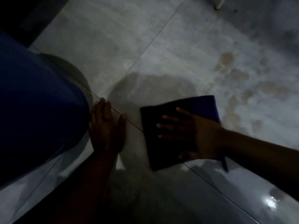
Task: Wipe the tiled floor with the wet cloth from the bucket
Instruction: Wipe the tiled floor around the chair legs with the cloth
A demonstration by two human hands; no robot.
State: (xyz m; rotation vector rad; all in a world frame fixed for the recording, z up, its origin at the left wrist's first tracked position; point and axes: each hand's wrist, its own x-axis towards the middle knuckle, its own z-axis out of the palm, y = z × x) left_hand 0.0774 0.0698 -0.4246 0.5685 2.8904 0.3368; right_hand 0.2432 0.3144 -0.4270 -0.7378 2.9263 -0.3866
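Observation:
A dark blue folded cloth (161, 152) lies flat on the pale tiled floor (129, 46). My right hand (194, 135) presses down on the cloth with fingers spread, pointing left. My left hand (106, 126) rests flat on the bare tile to the left of the cloth, fingers pointing away from me, holding nothing. The scene is dim. No bucket is visible.
A large blue rounded shape (35, 110), cloth or clothing, fills the left side. Brownish smudges (239, 88) mark the tiles to the right. A wet glossy patch (270, 202) reflects light at bottom right. A pale furniture leg (219, 4) stands at the top right.

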